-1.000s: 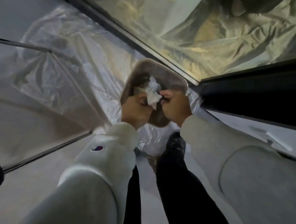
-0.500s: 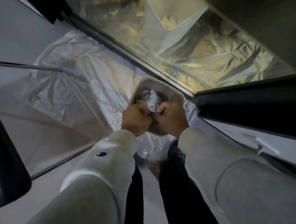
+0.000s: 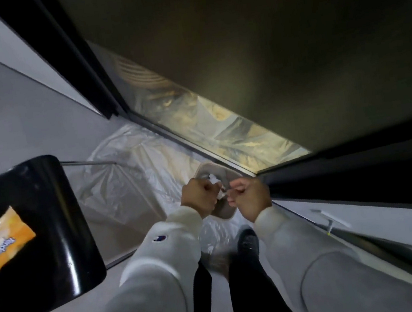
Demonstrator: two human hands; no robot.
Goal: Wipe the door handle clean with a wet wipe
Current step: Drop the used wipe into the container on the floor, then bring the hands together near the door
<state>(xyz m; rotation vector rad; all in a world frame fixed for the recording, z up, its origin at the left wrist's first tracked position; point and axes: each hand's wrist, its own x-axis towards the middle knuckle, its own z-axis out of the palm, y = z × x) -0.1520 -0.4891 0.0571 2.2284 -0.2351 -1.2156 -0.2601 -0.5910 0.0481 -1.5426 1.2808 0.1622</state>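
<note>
Where curled hands meet: crumpled white wipe [image 3: 216, 180].

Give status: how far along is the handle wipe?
Looks done: a white wipe is out of the orange wipe pack, which lies on the black surface. In hand: left hand and right hand, fingers curled, work that wipe above a small bin. Left: no door handle is in view, so I cannot confirm wiping.
</note>
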